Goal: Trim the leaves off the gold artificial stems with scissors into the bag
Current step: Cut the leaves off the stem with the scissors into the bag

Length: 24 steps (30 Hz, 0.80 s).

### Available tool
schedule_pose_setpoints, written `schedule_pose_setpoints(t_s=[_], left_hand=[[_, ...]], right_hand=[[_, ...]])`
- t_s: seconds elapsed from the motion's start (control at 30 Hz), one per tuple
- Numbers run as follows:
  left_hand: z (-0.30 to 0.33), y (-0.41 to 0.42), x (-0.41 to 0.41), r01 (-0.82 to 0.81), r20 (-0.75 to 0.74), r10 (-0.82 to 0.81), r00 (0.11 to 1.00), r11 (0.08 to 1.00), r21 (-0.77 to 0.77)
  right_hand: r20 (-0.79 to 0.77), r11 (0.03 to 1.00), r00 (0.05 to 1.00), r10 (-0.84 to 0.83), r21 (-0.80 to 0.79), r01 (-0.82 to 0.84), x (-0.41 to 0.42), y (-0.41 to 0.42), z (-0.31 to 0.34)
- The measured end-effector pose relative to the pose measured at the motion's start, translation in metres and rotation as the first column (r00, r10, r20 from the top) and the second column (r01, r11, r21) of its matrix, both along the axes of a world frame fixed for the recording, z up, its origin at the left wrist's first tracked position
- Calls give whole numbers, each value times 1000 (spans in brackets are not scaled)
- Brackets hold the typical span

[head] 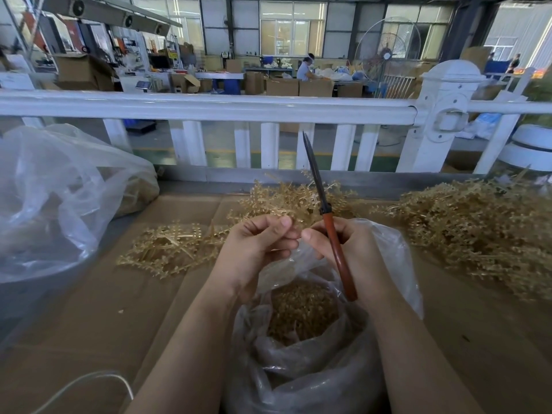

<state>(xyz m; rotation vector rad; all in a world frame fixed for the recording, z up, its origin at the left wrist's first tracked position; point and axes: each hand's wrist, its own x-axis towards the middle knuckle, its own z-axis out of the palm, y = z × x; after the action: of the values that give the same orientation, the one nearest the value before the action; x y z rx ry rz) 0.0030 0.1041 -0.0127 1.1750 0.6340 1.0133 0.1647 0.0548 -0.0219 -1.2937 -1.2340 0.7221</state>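
Note:
My right hand (346, 249) grips the scissors (328, 228) by their orange-red handles, blades closed and pointing up and away. My left hand (257, 243) pinches a gold stem (286, 213) at its fingertips, right beside my right thumb. Both hands hover over a clear plastic bag (301, 354) that holds a heap of cut gold leaves (301, 309). How much of the stem sits inside my fingers is hidden.
Loose gold stems lie on the cardboard-covered table (89, 324): a small pile (167, 249) at left, a big heap (478, 231) at right. A large clear bag (53, 204) stands at far left. A white railing (239, 107) runs behind. A white cord (89, 380) lies near me.

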Motion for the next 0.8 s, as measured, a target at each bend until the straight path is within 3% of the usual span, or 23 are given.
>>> schedule_pose_setpoints(t_s=[0.33, 0.57, 0.8], left_hand=[[2, 4, -3, -116, 36, 116, 993, 993, 5], [1, 5, -7, -22, 56, 22, 998, 1000, 10], [-1, 8, -6, -2, 164, 11, 986, 999, -52]], right_hand=[[264, 996, 965, -4, -80, 26, 6, 7, -12], [435, 991, 900, -10, -116, 67, 5, 6, -14], [452, 988, 889, -69, -91, 123, 5, 8, -16]])
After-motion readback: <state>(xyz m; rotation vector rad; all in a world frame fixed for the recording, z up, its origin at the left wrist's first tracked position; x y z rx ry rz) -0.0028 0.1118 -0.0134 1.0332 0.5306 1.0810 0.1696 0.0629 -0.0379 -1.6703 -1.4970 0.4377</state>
